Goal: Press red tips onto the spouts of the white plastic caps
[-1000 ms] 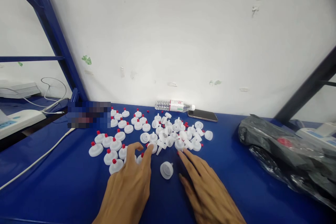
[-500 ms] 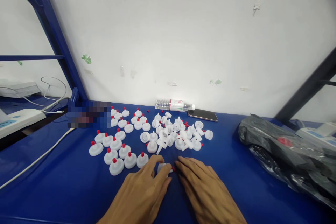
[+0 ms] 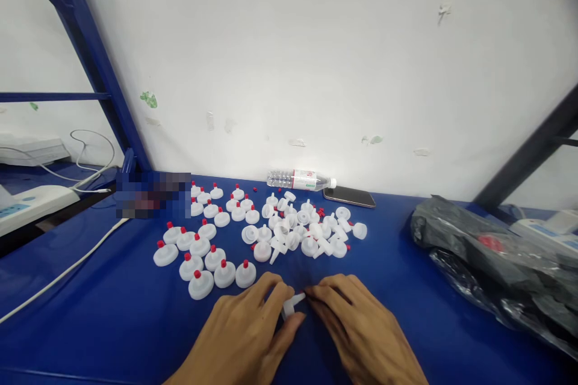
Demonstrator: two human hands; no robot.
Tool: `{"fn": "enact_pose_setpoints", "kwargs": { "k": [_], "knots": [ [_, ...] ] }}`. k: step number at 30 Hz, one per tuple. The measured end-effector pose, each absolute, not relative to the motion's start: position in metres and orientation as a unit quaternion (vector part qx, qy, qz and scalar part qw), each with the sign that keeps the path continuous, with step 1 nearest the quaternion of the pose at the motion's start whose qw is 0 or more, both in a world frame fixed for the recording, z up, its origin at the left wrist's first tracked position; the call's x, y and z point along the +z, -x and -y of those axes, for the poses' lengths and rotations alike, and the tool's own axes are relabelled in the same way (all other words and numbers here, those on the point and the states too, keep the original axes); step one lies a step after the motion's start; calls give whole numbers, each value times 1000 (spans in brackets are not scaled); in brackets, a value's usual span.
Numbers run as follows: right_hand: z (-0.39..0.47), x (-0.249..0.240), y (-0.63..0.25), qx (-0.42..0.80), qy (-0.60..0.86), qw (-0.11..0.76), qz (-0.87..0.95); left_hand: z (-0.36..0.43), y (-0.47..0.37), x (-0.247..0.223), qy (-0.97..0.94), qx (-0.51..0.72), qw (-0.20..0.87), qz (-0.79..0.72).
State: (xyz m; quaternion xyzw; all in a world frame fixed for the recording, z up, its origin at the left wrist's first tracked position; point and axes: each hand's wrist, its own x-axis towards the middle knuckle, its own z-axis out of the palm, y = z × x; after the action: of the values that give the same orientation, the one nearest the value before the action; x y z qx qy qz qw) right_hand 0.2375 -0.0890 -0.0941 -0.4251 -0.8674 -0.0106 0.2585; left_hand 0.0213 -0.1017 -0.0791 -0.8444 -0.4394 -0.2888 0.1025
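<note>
At the far left, a white power strip (image 3: 40, 204) lay beside a blue counter (image 3: 112, 325), and a white cable (image 3: 67, 277) ran across the counter's left side. Next stood rows of red-tipped white caps (image 3: 201, 286), spouts upward. The left hand (image 3: 246, 328) grasped a white spouted cap (image 3: 289, 308) between thumb and fingers near the counter's front, its spout pointing right. Beyond it lay a jumble of loose white caps (image 3: 309, 246), tipped at various angles, with small red tips (image 3: 321, 212) scattered among them. A clear labelled bottle (image 3: 304, 180) rested on its side near the wall. The right hand (image 3: 356, 325) had its fingertips drawn together at the spout's end, beside a speck of red; whether they gripped anything could not be told. Behind, a phone (image 3: 350, 196) lay flat beside the bottle's cap; farther right sat a crumpled black plastic bag (image 3: 478, 258).
</note>
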Motion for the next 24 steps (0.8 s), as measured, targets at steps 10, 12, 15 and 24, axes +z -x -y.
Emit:
{"fn": "enact_pose_setpoints", "kwargs": {
  "k": [10,12,15,24],
  "knots": [
    [92,-88,-233,-22,433,256,864,104,-19,-81,827,-282,86,478],
    [92,-86,-230,-31,419,250,872,104,-19,-80,824,-275,90,488],
    [92,-83,-227,-25,401,255,880,104,-19,-79,820,-267,96,498],
    [92,-82,-227,3,399,289,870,102,-17,-81,830,-252,38,496]
  ]
}}
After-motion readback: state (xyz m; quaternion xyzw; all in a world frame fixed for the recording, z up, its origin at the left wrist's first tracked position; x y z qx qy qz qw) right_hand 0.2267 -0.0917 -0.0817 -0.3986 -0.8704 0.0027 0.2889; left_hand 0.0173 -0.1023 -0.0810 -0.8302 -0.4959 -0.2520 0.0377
